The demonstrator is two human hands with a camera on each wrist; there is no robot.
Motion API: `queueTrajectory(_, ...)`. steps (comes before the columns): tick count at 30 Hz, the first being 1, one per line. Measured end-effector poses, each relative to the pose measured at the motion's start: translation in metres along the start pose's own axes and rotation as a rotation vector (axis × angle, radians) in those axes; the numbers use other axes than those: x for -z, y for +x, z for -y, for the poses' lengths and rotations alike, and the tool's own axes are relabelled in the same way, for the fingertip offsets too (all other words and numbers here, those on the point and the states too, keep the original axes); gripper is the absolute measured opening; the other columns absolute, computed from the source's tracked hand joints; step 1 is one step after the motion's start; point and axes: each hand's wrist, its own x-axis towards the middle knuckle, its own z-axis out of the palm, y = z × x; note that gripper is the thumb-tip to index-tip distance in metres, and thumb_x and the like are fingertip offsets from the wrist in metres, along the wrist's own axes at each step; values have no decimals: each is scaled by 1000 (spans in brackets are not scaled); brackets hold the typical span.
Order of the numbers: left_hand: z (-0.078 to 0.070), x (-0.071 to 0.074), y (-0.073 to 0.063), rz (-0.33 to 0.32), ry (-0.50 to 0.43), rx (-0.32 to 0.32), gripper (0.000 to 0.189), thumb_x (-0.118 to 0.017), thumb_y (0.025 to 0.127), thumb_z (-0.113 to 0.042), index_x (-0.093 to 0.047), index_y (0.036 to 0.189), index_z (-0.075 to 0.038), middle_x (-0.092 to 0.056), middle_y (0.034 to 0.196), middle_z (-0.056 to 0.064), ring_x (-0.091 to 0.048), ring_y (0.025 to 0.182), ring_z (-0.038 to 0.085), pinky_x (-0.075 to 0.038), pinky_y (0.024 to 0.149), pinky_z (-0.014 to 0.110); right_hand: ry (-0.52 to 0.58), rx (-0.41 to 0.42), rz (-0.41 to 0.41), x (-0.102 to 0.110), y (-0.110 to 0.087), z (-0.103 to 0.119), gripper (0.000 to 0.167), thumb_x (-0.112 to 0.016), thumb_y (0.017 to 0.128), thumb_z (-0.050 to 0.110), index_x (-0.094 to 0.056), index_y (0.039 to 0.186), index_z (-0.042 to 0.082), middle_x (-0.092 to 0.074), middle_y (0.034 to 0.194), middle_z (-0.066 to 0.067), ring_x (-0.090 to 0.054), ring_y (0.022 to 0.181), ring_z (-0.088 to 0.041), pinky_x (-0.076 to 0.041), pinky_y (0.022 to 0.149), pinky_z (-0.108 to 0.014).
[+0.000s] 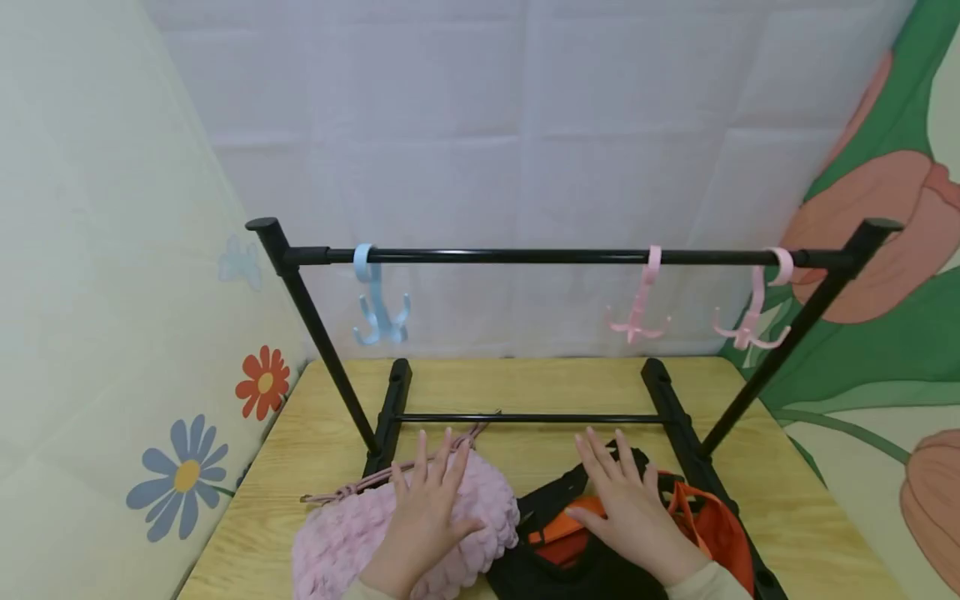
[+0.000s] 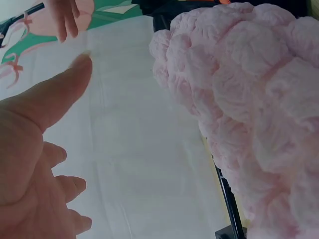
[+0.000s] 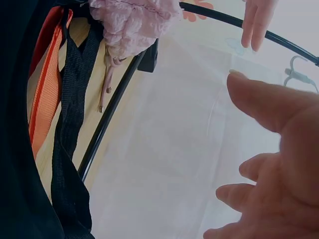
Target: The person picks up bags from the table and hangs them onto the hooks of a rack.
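Note:
My left hand (image 1: 427, 517) is held over a puffy pink bag (image 1: 336, 546) with a drawstring cord, its fingers spread. In the left wrist view a gap shows between that hand (image 2: 25, 154) and the pink bag (image 2: 244, 79). Fingers also spread, my right hand (image 1: 633, 521) is above a black bag (image 1: 551, 575) and a red-orange bag (image 1: 727, 537). The right wrist view shows black straps (image 3: 72, 104) and an orange strap (image 3: 47, 94) apart from the hand (image 3: 294, 149). Neither hand holds anything.
A black rack stands on the wooden table (image 1: 247, 542), its top bar (image 1: 510, 257) running across. On that bar hang a light blue hook (image 1: 380, 308) at left and two pink hooks, an inner one (image 1: 640, 304) and an outer one (image 1: 750, 317), at right. White cloth (image 1: 480, 125) covers the back.

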Motion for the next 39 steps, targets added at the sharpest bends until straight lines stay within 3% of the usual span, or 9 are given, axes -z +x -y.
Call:
queueTrajectory(11,0,4,1,-38,32,-24,93,-82,73,-43,-39,150,-12,-19,158,19,-7,141,51,-11,93,83,-75,92,-78,4,1,1,86,-80,77,38,-39,150,15,-26,156,-15,-9,139,-53,-14,88,-85)
queueTrajectory(16,1,3,0,-65,68,-64,94,-86,71,-34,-39,149,-14,-21,157,19,-12,141,51,-15,92,82,-85,104,-60,5,2,1,87,-81,77,34,-38,150,13,-26,156,-16,-10,139,-53,-15,89,-84)
queueTrajectory(22,3,2,-2,-51,90,-96,95,-88,68,-24,-40,149,-12,-26,155,20,-16,139,53,-17,90,83,-81,99,-12,4,2,0,91,-83,74,30,-37,151,12,-26,157,-16,-12,139,-53,-15,89,-83)
queueTrajectory(31,1,0,-4,-27,109,-100,94,-88,68,-19,-40,149,-12,-25,155,19,-19,138,52,-16,92,82,-105,97,-5,2,1,0,93,-85,72,27,-37,150,10,-29,155,-16,-17,138,-53,-21,88,-82)
queueTrajectory(39,3,-2,-8,-35,88,-97,95,-87,69,-15,-37,150,-13,-24,156,18,-16,139,52,-14,92,82,-87,83,13,3,0,-2,93,-85,73,26,-36,151,10,-28,156,-16,-15,139,-53,-21,89,-82)
